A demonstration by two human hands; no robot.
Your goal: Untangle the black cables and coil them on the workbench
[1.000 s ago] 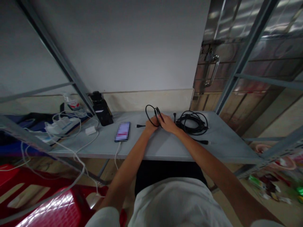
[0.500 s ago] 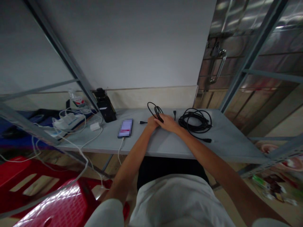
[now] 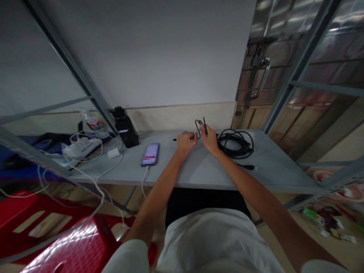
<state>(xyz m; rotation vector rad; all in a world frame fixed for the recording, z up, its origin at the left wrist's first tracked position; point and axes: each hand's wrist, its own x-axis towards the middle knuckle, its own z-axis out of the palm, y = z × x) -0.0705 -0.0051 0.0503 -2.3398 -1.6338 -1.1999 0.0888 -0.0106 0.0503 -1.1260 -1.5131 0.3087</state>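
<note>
My right hand is closed on a small looped black cable, which sticks up above its fingers. My left hand is closed too, pinching the same cable's straight end, whose plug points left just above the grey table. A larger coil of black cable lies on the table right beside my right hand, with its plug end trailing toward the near edge.
A phone with a lit screen lies left of my hands, charging on a white cord. A black device stands behind it. White chargers and cords sprawl at far left. Red plastic chairs stand below left; metal frame bars cross both sides.
Both hands have lifted off the table and shifted right and back. The small cable's loop has tightened and now stands above my right hand.
</note>
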